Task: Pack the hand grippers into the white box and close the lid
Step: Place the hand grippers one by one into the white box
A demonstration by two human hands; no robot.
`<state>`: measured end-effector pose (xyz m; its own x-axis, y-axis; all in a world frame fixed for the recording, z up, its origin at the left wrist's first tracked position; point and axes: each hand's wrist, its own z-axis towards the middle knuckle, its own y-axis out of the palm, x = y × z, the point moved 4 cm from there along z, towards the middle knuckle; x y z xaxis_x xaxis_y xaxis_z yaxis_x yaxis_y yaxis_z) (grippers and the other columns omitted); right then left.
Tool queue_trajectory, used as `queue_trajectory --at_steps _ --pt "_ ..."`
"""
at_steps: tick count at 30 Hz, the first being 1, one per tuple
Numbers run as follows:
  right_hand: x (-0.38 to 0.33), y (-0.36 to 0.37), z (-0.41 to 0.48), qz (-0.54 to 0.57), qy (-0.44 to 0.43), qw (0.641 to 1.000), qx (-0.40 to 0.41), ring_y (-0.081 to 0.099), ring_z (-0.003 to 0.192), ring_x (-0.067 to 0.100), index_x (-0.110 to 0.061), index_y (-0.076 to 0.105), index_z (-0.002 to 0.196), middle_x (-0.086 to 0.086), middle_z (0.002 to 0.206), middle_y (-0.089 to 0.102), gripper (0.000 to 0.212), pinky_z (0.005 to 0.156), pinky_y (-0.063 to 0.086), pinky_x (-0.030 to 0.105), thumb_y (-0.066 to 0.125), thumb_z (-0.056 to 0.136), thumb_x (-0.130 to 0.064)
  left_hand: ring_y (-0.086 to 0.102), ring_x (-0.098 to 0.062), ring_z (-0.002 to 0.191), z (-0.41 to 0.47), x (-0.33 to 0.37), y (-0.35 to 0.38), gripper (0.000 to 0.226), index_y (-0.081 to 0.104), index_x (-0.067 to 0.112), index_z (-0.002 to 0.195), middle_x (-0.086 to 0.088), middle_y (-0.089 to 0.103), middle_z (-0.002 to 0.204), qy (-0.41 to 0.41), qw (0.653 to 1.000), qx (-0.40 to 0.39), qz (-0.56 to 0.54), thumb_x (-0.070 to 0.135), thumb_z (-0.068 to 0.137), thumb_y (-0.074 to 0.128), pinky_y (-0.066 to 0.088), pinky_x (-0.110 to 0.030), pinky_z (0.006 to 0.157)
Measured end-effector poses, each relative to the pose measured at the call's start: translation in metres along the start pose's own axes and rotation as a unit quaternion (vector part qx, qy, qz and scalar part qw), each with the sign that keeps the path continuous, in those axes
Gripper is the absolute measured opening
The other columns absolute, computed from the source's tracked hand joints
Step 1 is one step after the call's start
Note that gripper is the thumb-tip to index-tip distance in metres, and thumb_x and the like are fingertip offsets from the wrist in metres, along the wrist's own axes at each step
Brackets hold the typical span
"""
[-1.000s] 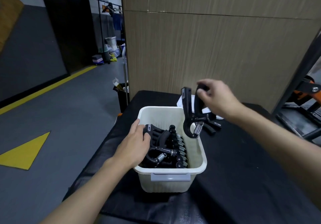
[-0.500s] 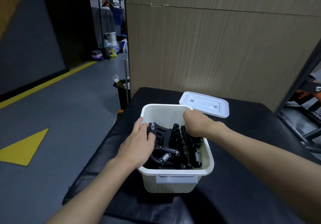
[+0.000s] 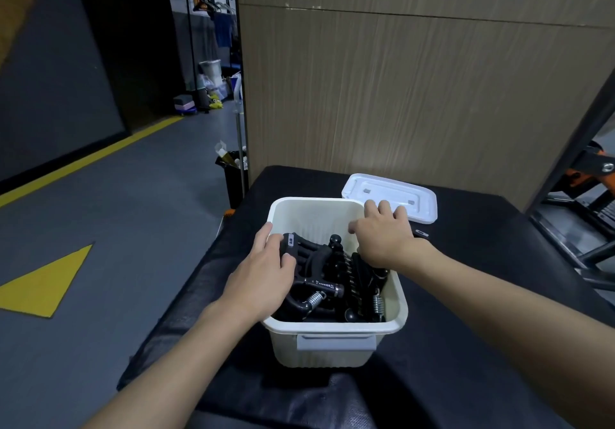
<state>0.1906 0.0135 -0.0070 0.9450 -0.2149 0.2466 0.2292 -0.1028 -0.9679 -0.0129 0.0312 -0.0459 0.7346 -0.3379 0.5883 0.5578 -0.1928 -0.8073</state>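
Note:
The white box (image 3: 336, 328) stands open on a black table, holding several black hand grippers (image 3: 327, 270) with metal springs. My left hand (image 3: 263, 279) lies on the grippers at the box's left side, fingers fairly straight and thumb pressing on a handle. Above the box's far right corner, my right hand (image 3: 382, 237) hovers with fingers spread and holds nothing. Its fingertips point toward the white lid (image 3: 392, 192), which lies flat on the table just behind the box.
The black padded table (image 3: 466, 345) ends close behind the lid at a wooden wall. A small black piece (image 3: 422, 233) lies on the table by my right wrist. A black bin (image 3: 233, 175) stands on the floor at the left. Metal frames stand at the right.
My right hand lowered a hand gripper into the box, let it go, and rose toward the lid. My left hand stayed on the grippers.

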Motion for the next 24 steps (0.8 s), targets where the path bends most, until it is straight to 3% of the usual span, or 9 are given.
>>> queue_trajectory --at_steps 3,6,8,11,15,19,21,24 --pt "0.003 0.002 -0.008 0.110 0.009 0.993 -0.030 0.032 0.125 0.032 -0.026 0.061 0.121 0.006 0.133 0.039 0.035 0.102 0.028 0.048 0.053 0.092 -0.041 0.050 -0.020 0.121 0.000 0.003 0.000 0.040 0.038 0.024 0.139 0.014 0.004 0.163 0.005 0.999 -0.001 0.039 0.034 0.101 0.030 0.045 -0.045 0.097" --pt "0.007 0.013 -0.023 0.173 -0.001 0.982 -0.072 0.019 0.140 0.032 -0.028 0.051 0.137 0.002 0.151 0.027 0.052 0.109 0.023 0.052 0.052 0.092 -0.054 0.027 -0.021 0.141 0.003 0.018 -0.004 0.038 0.045 0.023 0.135 0.004 0.027 0.154 0.086 0.976 0.059 0.190 0.029 0.099 0.035 0.025 -0.049 0.112" --pt "0.009 0.020 -0.033 0.215 -0.019 0.974 -0.065 0.010 0.146 0.028 -0.031 0.041 0.144 -0.002 0.159 0.015 0.060 0.112 0.019 0.053 0.055 0.090 -0.055 0.036 -0.015 0.135 0.004 0.041 -0.001 0.032 0.053 0.025 0.123 0.008 0.045 0.137 0.202 0.955 0.062 0.207 0.025 0.094 0.039 0.020 -0.044 0.112" --pt "0.015 0.026 -0.045 0.294 -0.033 0.955 -0.021 0.002 0.149 0.022 -0.031 0.036 0.147 -0.004 0.162 0.009 0.062 0.117 0.017 0.052 0.059 0.090 -0.044 0.050 -0.010 0.116 0.006 0.075 0.024 0.023 0.062 0.024 0.105 0.010 0.059 0.116 0.292 0.938 -0.078 0.170 0.026 0.093 0.043 0.021 -0.041 0.114" --pt "0.025 0.036 -0.060 0.394 -0.053 0.917 -0.028 -0.003 0.149 0.013 -0.030 0.025 0.151 -0.008 0.163 0.000 0.078 0.120 0.016 0.048 0.061 0.083 -0.017 0.055 -0.010 0.106 0.016 0.095 0.049 0.029 0.062 0.020 0.101 0.011 0.057 0.113 0.317 0.915 -0.154 0.195 0.043 0.085 0.056 0.020 -0.042 0.116" --pt "0.031 0.052 -0.068 0.457 -0.042 0.886 -0.060 -0.001 0.149 0.011 -0.036 0.021 0.151 -0.016 0.160 -0.006 0.089 0.120 0.018 0.043 0.064 0.074 -0.024 0.058 -0.010 0.083 0.022 0.090 0.053 0.032 0.056 0.026 0.083 0.012 0.062 0.083 0.317 0.913 -0.138 0.218 0.055 0.074 0.064 0.028 -0.040 0.105" --pt "0.028 0.058 -0.068 0.499 -0.033 0.865 -0.052 0.008 0.149 0.015 -0.042 0.034 0.142 -0.012 0.160 0.001 0.083 0.119 0.022 0.041 0.060 0.065 -0.030 0.058 -0.007 0.084 0.019 0.084 0.059 0.029 0.063 0.025 0.080 0.011 0.064 0.080 0.320 0.913 -0.147 0.207 0.053 0.076 0.063 0.025 -0.042 0.107" --pt "0.026 0.062 -0.069 0.531 -0.034 0.846 -0.017 0.019 0.145 0.013 -0.053 0.046 0.119 -0.012 0.155 0.011 0.061 0.118 0.025 0.039 0.060 0.066 -0.026 0.056 -0.003 0.097 0.015 0.077 0.063 0.029 0.072 0.031 0.090 0.013 0.067 0.085 0.336 0.902 -0.169 0.213 0.051 0.083 0.053 0.015 -0.044 0.111"
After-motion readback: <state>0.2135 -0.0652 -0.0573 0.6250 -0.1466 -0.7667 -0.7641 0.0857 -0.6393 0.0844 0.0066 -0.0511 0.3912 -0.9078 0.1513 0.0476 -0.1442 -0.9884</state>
